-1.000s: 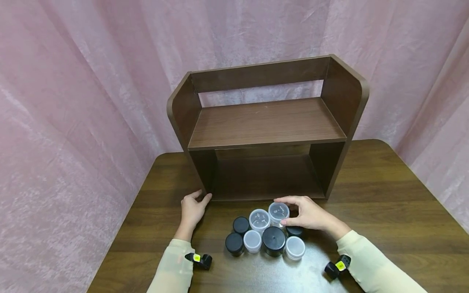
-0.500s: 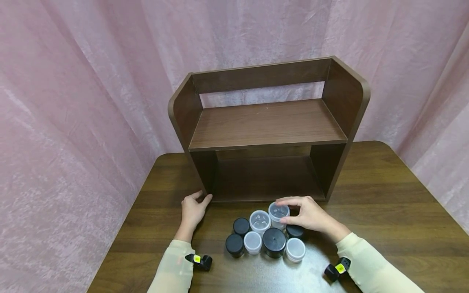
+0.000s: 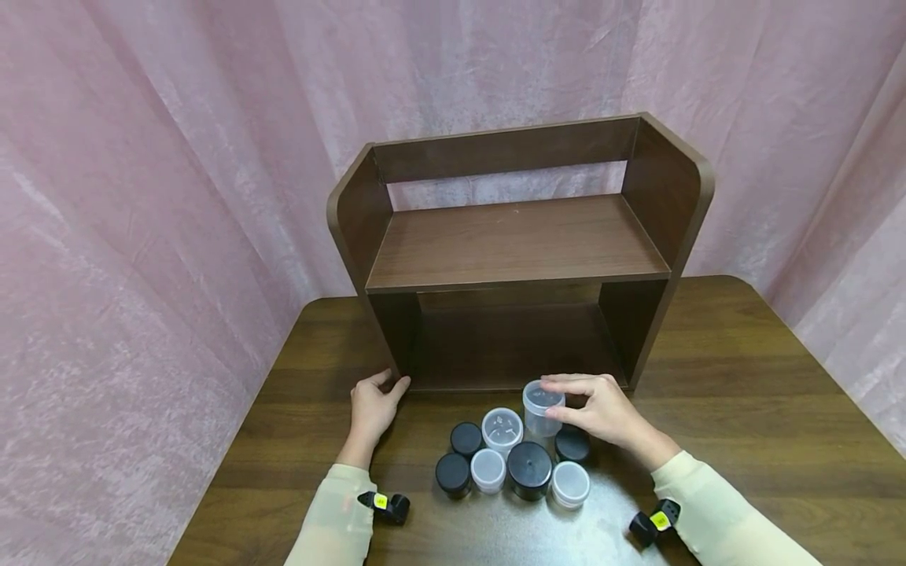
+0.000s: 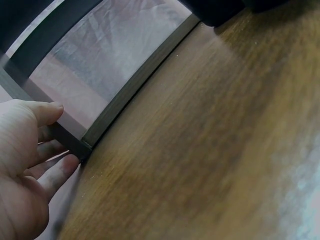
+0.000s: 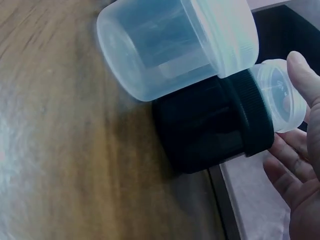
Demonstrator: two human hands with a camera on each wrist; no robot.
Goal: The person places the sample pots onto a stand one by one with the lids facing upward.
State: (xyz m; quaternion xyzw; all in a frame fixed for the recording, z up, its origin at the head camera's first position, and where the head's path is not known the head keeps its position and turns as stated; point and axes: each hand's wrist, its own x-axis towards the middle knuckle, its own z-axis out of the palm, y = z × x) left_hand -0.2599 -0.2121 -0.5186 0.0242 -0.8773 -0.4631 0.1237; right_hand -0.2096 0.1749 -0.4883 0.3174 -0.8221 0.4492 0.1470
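In the head view my right hand (image 3: 600,405) grips a clear plastic jar (image 3: 541,420) with a translucent lid, thumb on the near side and fingers at the far rim. The right wrist view shows the lid end of this clear jar (image 5: 281,95) beyond a black-lidded jar (image 5: 215,125), partly hidden. My left hand (image 3: 373,407) holds the lower front left corner of a brown wooden desktop shelf (image 3: 517,244). Close up in the left wrist view, thumb and fingers of that hand (image 4: 30,160) lie on both sides of the shelf's side panel (image 4: 67,137).
Several lidded jars cluster in front of the shelf: a clear jar (image 3: 502,428), a large black one (image 3: 529,469), smaller black ones (image 3: 453,473) and small white-lidded ones (image 3: 569,483). All stand on a wooden table (image 3: 743,409). A pink curtain (image 3: 212,157) hangs behind.
My right hand has raised the clear jar slightly and shifted it a little right, away from the other clear jar. The left hand stays at the shelf corner.
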